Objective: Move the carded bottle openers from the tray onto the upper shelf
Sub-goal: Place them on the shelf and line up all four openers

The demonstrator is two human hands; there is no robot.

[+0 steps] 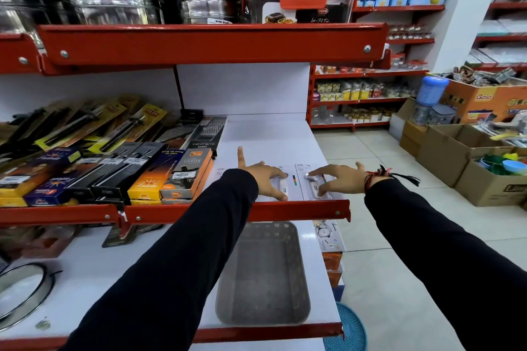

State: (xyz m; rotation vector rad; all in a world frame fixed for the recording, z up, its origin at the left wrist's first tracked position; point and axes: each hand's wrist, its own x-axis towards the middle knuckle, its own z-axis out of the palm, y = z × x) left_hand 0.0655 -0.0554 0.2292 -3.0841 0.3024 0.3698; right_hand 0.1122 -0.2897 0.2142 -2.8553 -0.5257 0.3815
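step: placing. Both hands are on the upper shelf [256,206], each setting down one carded bottle opener.
left hand [263,179]: fingers splayed wide, flat on the left carded opener [283,186], index finger pointing far; pressing, not gripping.
right hand [339,179]: fingers spread and arched over the right carded opener [313,186], fingertips touching it; no closed grip visible.
openers: side by side, near the shelf's front lip, right of the boxed lighters [185,177]; cards lie flat, just apart.
tray [263,273]: grey, on the lower shelf directly below the hands; looks empty, so likely these are the last two.
progress: judged near done.
next: lift both hands straight off without dragging the cards; square them against the lip if skewed.
risk: cards sit close to the edge and could slide off.
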